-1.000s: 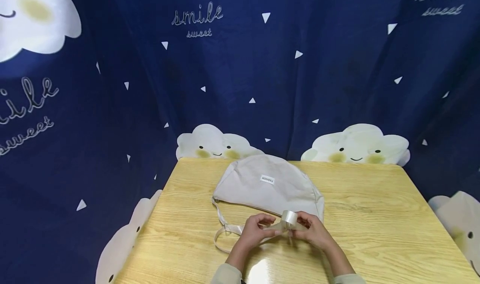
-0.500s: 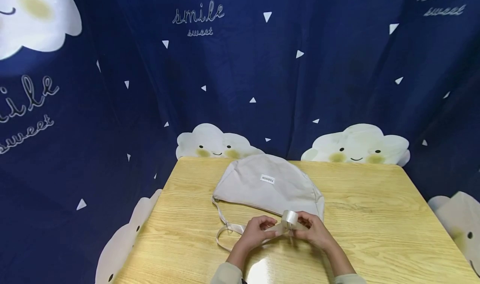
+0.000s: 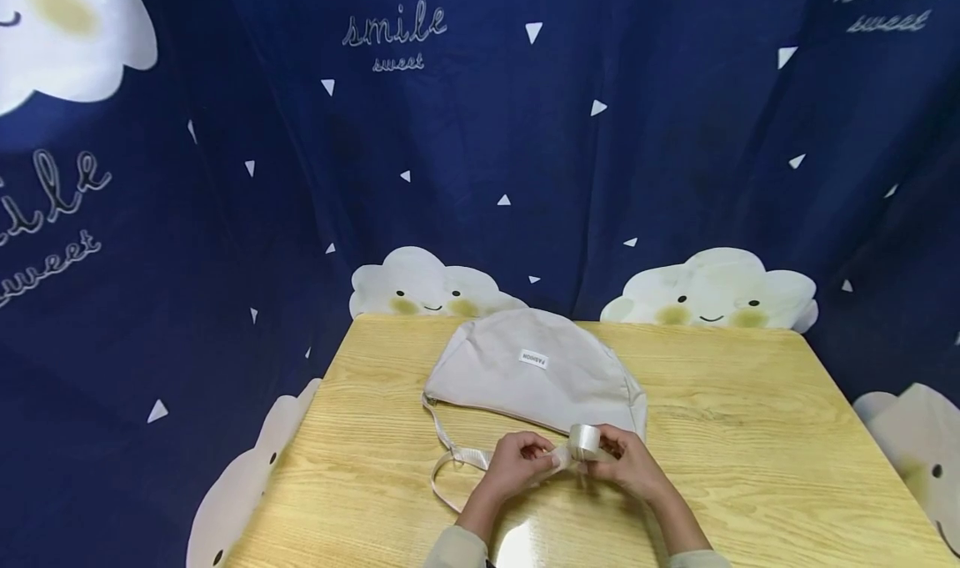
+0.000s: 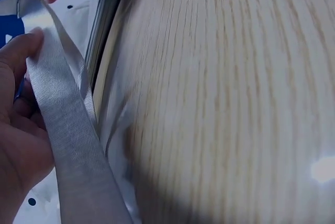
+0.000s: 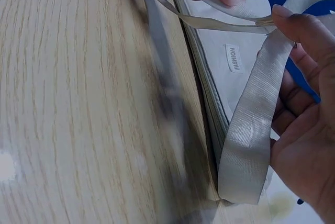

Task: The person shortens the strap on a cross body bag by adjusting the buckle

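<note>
A pale beige bag (image 3: 540,376) with a "FASHION" label lies on the wooden table, its zipped edge towards me. Just in front of that edge, my left hand (image 3: 513,465) pinches the bag's webbing strap (image 4: 78,119) between thumb and fingers. Close beside it my right hand (image 3: 624,461) grips another part of the strap (image 5: 248,124), thumb pressed on top where bands overlap. Between the hands the strap stands up in a loop (image 3: 584,441). A thin metal piece (image 4: 20,5) shows on the strap past the left thumb, partly hidden.
More of the strap (image 3: 442,476) trails in a curve on the table left of my left hand and joins the bag's left corner. The wooden table (image 3: 735,451) extends to both sides. Behind it hangs a dark blue curtain (image 3: 480,134) with cloud prints.
The strap loop has shifted slightly right and turned a little. My left fingers have moved slightly along the strap, while the right hand and the bag stay nearly in place.
</note>
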Demonstrator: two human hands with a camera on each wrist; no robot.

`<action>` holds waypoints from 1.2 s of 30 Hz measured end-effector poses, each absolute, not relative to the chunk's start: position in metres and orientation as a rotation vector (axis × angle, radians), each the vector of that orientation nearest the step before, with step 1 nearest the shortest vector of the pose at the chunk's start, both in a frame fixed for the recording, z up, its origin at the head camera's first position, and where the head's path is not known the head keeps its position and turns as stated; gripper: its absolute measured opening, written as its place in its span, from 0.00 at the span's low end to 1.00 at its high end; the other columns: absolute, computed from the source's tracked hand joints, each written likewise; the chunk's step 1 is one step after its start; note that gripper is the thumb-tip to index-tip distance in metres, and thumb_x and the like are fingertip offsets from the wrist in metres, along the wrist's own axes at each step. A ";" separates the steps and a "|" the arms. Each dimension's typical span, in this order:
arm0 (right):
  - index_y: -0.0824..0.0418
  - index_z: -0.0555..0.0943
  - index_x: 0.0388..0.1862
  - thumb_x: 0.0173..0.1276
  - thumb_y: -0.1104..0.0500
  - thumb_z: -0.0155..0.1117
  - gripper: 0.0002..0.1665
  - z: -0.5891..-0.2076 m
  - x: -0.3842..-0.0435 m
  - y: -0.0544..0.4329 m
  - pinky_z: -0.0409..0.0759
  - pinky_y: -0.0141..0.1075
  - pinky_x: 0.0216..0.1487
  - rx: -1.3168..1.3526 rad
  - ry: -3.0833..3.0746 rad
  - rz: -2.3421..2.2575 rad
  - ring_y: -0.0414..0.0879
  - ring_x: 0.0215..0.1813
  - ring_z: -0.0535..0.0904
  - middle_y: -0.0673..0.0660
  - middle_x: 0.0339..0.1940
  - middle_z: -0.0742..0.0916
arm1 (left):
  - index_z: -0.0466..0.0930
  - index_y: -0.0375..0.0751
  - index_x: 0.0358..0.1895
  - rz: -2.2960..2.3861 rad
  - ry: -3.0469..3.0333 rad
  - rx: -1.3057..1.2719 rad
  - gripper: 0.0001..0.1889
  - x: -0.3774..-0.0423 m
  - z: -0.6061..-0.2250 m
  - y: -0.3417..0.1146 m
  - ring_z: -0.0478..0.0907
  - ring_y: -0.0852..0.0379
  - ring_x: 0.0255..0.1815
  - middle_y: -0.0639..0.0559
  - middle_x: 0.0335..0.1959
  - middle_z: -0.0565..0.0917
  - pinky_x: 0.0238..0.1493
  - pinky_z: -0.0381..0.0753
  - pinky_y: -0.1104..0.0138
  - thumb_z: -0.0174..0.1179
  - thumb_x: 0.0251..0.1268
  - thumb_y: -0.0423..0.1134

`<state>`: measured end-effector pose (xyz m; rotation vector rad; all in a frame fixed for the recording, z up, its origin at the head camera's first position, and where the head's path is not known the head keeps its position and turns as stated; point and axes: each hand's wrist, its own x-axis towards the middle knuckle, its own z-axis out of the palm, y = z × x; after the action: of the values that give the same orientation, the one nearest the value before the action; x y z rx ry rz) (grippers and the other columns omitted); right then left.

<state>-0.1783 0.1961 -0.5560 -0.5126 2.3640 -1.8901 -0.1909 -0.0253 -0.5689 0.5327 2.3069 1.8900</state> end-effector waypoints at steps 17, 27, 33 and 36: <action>0.69 0.79 0.47 0.48 0.67 0.74 0.25 -0.567 -0.180 0.197 0.74 0.35 0.41 -0.456 2.360 -1.926 0.46 0.38 0.78 0.55 0.36 0.84 | 0.82 0.29 0.32 1.902 2.344 0.575 0.03 -0.184 -0.544 -0.044 0.72 0.60 0.23 0.40 0.23 0.79 0.25 0.72 0.74 0.64 0.53 0.26; 0.73 0.77 0.47 0.48 0.71 0.72 0.25 -0.546 -0.171 0.195 0.73 0.34 0.38 -0.424 2.367 -1.912 0.46 0.36 0.77 0.56 0.33 0.84 | 0.82 0.28 0.32 1.846 2.403 0.555 0.04 -0.186 -0.539 -0.066 0.73 0.57 0.23 0.38 0.24 0.79 0.25 0.72 0.74 0.64 0.53 0.25; 0.73 0.77 0.47 0.49 0.71 0.72 0.25 -0.534 -0.167 0.193 0.73 0.35 0.39 -0.397 2.357 -1.916 0.47 0.37 0.78 0.59 0.35 0.84 | 0.82 0.28 0.33 1.835 2.403 0.543 0.04 -0.184 -0.537 -0.069 0.72 0.57 0.23 0.38 0.24 0.79 0.25 0.71 0.74 0.64 0.53 0.25; 0.73 0.77 0.48 0.50 0.70 0.72 0.25 -0.534 -0.167 0.192 0.74 0.36 0.40 -0.398 2.336 -1.922 0.49 0.38 0.77 0.61 0.36 0.83 | 0.81 0.27 0.33 1.859 2.385 0.546 0.04 -0.183 -0.538 -0.067 0.72 0.58 0.23 0.38 0.25 0.78 0.25 0.72 0.74 0.63 0.53 0.24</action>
<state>-0.1674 0.1922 -0.5338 -0.3985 2.3360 -1.9217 -0.1826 -0.0665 -0.5379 0.5456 2.3848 1.8585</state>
